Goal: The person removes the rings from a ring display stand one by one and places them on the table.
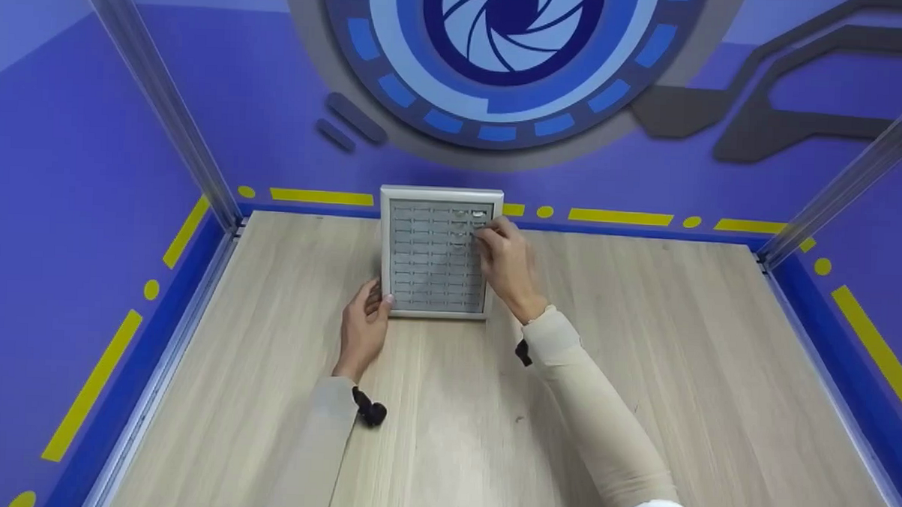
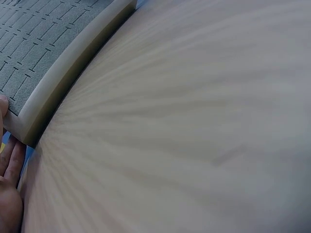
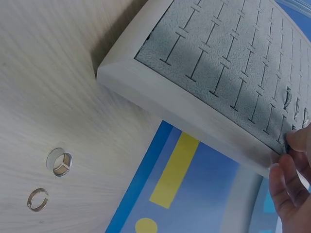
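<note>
A white-framed ring display tray (image 1: 437, 314) with a grey slotted pad stands on the table close to the back wall. My left hand (image 1: 364, 325) grips its lower left corner, thumb on the front of the frame and the other fingers behind the side. At the pad's upper right, my right hand (image 1: 509, 264) pinches a ring at a slot of the rightmost column; the fingertips hide most of that ring. Several silver rings (image 3: 287, 98) sit in slots near those fingers (image 3: 300, 141). The lower slots and the left columns hold no rings.
In the right wrist view a wide ring (image 3: 59, 161) and a thin open ring (image 3: 37, 199) lie loose on the wooden table (image 3: 73, 107). Behind the tray rises a blue printed wall (image 1: 276, 112); metal posts (image 1: 164, 101) stand at both back corners.
</note>
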The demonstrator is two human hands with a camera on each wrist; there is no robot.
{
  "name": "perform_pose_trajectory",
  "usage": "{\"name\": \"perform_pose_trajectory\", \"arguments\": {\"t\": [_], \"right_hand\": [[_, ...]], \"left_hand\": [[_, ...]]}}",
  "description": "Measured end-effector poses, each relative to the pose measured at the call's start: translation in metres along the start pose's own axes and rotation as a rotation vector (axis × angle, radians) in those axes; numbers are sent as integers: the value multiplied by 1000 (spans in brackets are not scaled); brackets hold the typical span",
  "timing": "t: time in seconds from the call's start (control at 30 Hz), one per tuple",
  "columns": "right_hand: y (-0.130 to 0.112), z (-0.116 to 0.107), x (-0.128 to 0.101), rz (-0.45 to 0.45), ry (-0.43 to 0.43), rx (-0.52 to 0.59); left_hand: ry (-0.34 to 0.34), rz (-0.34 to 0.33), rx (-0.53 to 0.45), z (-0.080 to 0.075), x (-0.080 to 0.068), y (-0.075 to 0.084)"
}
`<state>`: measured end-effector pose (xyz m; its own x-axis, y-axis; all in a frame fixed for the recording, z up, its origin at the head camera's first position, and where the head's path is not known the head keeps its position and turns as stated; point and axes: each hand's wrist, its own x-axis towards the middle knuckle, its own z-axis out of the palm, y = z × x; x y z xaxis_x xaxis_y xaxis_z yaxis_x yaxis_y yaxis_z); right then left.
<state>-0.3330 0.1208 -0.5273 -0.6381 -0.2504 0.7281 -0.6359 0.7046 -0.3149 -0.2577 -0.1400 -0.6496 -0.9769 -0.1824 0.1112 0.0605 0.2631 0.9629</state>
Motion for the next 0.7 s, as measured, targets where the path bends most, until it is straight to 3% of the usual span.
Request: {"name": "perform_pose_trajectory", "arguments": {"t": [0.7], "right_hand": [[-5,-10,-1,8,-50,5]], "left_hand": [[-9,-12,-7,-1,-1,1]]}}
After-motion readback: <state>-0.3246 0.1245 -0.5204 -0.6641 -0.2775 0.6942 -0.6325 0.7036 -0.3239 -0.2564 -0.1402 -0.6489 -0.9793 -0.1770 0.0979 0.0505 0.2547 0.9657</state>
